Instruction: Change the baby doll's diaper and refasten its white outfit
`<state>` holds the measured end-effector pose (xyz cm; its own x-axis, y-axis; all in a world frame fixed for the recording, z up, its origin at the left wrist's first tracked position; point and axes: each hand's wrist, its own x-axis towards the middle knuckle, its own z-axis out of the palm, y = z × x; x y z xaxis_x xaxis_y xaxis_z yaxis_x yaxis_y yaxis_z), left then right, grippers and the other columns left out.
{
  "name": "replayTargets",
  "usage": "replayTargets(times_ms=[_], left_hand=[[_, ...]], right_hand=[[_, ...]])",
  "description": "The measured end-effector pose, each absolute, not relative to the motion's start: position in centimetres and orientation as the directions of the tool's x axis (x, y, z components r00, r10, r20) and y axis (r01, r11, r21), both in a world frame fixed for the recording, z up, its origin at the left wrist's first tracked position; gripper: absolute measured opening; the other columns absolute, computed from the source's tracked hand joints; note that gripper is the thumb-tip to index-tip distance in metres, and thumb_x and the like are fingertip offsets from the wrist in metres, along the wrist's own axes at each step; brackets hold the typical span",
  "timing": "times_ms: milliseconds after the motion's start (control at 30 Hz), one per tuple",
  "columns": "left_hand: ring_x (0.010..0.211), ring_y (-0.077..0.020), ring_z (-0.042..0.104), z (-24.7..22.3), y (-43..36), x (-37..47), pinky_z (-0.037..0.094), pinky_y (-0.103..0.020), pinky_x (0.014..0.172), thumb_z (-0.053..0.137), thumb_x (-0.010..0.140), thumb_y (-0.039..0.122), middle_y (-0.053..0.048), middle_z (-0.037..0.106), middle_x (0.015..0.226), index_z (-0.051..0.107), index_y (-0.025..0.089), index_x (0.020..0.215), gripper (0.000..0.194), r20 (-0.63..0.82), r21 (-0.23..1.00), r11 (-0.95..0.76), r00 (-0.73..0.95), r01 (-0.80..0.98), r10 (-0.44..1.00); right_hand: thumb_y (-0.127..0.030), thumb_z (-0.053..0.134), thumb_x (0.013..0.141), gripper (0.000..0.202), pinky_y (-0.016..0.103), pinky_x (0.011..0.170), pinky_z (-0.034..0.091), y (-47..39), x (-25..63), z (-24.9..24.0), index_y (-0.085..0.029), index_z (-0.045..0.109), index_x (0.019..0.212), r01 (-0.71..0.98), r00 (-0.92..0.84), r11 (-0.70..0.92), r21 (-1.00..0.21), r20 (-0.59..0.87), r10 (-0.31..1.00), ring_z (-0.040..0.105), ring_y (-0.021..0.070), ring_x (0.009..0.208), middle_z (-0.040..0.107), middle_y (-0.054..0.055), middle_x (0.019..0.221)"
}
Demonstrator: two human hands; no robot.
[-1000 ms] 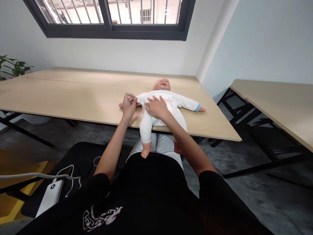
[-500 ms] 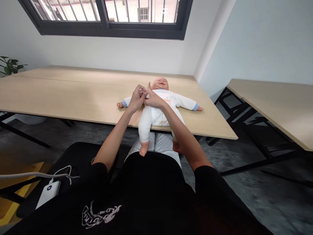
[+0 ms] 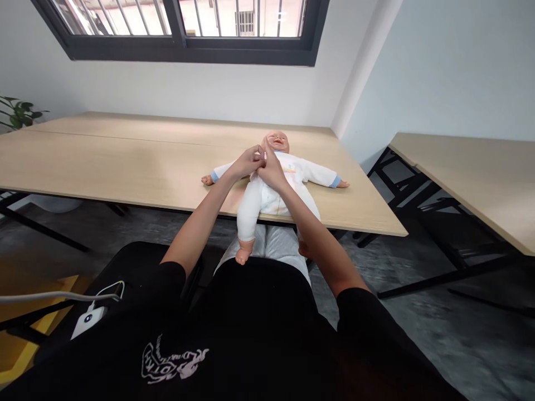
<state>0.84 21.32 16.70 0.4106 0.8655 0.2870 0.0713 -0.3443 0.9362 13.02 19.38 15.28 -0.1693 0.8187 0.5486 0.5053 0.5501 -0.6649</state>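
Note:
A baby doll (image 3: 277, 200) in a white outfit with blue cuffs lies on its back on the table, arms spread, its lower legs hanging over the front edge. Over the doll's upper chest, on its left-hand side in view, my two hands meet. My left hand (image 3: 249, 162) is closed, its fingertips pinched together. Against it is my right hand (image 3: 272, 171), closed at the pinch with one finger pointing up towards the doll's face. What the fingertips hold is too small and hidden to make out; the outfit lies just beneath them.
The long wooden table (image 3: 137, 161) runs along the wall under a barred window (image 3: 246, 50). A second table (image 3: 480, 172) stands to the right. At my left is a black chair (image 3: 137, 259) with a white power bank (image 3: 88, 319) and cable. A plant (image 3: 20, 114) is at far left.
Both hands have shifted right and slightly up across the doll's chest, closer to its chin. They stay together in a pinch. The doll's legs have moved slightly.

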Motion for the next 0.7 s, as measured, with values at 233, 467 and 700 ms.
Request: replayTargets(times_ms=[233, 467, 700], left_hand=[[0.074, -0.0149, 0.06, 15.5, 18.3, 1.0, 0.047, -0.027, 0.071, 0.059, 0.099, 0.043, -0.001, 0.063, 0.08, 0.049, 0.021, 0.087, 0.027, 0.454, 0.801, -0.563, 0.408, 0.202, 0.792], [0.12, -0.0287, 0.063, 15.6, 13.7, 2.7, 0.047, -0.043, 0.107, 0.045, 0.104, 0.043, -0.016, 0.065, 0.128, 0.056, 0.016, 0.125, 0.036, 0.48, 0.52, -0.701, 0.511, 0.488, 0.713], [0.154, -0.0303, 0.039, 16.1, 13.6, 2.7, 0.031, -0.043, 0.126, 0.037, 0.105, 0.047, -0.018, 0.043, 0.164, 0.038, 0.011, 0.156, 0.062, 0.328, 0.402, -0.706, 0.628, 0.583, 0.706]], right_hand=[[-0.004, 0.047, 0.083, 0.076, 0.057, 0.132, 0.022, 15.9, 17.6, 16.4, -0.02, 0.043, 0.157, 0.629, -0.084, 0.498, -0.597, 0.585, 0.807, 0.027, 0.0249, 0.16, 0.038, 0.009, 0.166], [-0.068, 0.033, 0.103, 0.074, 0.053, 0.13, 0.029, 14.4, 23.3, 15.9, -0.016, 0.056, 0.149, 0.585, -0.048, 0.435, -0.685, 0.506, 0.861, 0.044, 0.0303, 0.151, 0.052, 0.014, 0.157], [-0.071, 0.012, 0.103, 0.089, 0.053, 0.134, 0.011, 13.4, 21.4, 14.2, -0.011, 0.037, 0.163, 0.715, -0.306, 0.408, -0.567, 0.27, 0.913, 0.018, 0.0271, 0.162, 0.029, 0.012, 0.17]])
